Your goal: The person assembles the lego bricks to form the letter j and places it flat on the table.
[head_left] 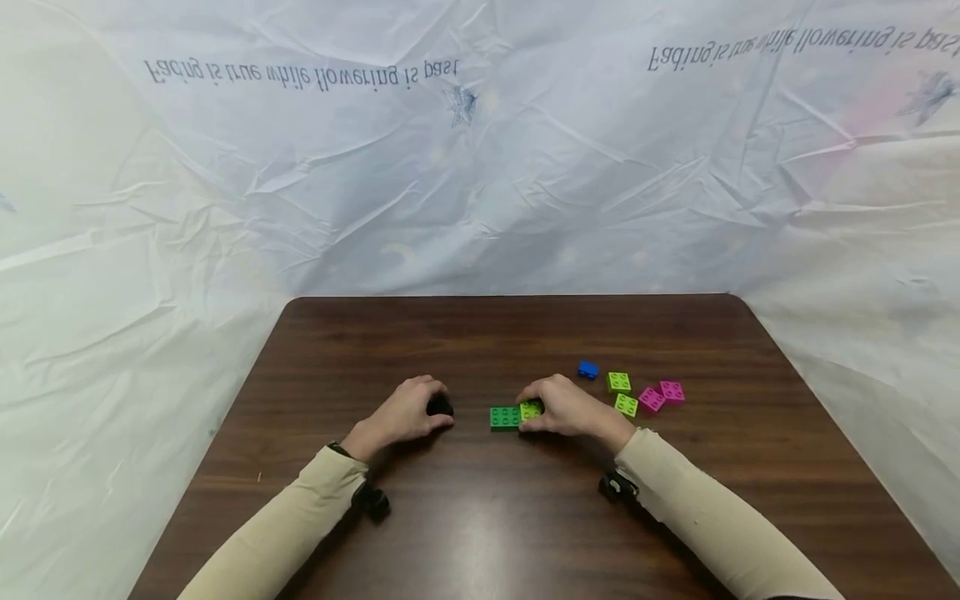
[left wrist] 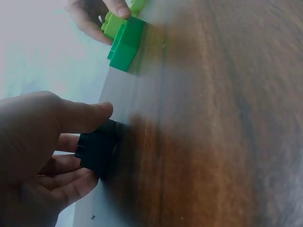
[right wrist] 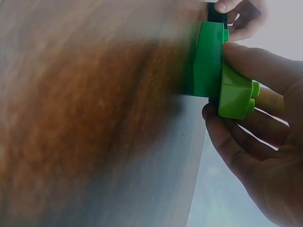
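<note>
My left hand (head_left: 408, 410) curls around a black toy brick (left wrist: 97, 146), thumb on one side and fingers on the other, low over the table. To its right lies a longer green brick (head_left: 505, 418), studs up. My right hand (head_left: 570, 406) pinches a lime green brick (right wrist: 235, 94) between thumb and fingers. That lime brick sits against the studded top of the green brick at its right end, slightly tilted in the right wrist view. My right fingertips (right wrist: 209, 112) reach down beside the green brick. Much of the black brick is hidden by the left hand in the head view.
Right of my right hand lie a blue brick (head_left: 588, 370), two lime bricks (head_left: 618, 382) and two pink bricks (head_left: 672, 392). They rest on a dark wooden table (head_left: 465, 333). A pale printed sheet (head_left: 480, 192) hangs behind the table's far edge.
</note>
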`<state>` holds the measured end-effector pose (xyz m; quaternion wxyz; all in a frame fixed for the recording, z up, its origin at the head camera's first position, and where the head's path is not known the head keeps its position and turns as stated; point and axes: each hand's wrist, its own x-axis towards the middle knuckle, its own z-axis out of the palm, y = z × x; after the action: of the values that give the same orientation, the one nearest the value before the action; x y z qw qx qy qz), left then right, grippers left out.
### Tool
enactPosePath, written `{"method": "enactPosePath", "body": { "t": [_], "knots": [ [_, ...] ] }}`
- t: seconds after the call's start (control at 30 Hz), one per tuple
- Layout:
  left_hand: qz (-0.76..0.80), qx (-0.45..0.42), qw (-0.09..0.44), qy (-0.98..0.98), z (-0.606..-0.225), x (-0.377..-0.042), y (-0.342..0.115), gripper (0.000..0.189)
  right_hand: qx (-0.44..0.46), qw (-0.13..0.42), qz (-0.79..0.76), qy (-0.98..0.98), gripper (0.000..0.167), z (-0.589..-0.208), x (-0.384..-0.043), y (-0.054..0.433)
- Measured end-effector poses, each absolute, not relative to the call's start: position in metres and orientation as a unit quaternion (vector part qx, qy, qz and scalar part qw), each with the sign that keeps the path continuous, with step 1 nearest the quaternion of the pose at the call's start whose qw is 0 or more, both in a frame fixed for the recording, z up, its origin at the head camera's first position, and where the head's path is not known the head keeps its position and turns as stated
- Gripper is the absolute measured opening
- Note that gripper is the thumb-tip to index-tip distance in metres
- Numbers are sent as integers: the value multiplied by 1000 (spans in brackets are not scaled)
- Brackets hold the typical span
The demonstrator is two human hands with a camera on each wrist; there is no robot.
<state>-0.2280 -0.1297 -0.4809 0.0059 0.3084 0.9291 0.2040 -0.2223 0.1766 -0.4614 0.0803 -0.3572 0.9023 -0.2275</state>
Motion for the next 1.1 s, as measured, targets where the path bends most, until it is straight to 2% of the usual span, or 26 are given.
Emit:
{"method": "enactPosePath", "body": {
  "t": [0.5, 0.87, 1.1],
  "knots": [
    [197, 308, 7, 931, -479, -231, -127, 34, -356, 77, -226, 903, 38, -462, -224, 176],
    [201, 338, -14, 919, -476, -233, -117, 34, -355, 73, -227, 904, 38, -465, -224, 178],
    [217, 336, -5, 916, -469, -232, -109, 36, -350, 75, -225, 906, 38, -463, -222, 178]
  ]
}}
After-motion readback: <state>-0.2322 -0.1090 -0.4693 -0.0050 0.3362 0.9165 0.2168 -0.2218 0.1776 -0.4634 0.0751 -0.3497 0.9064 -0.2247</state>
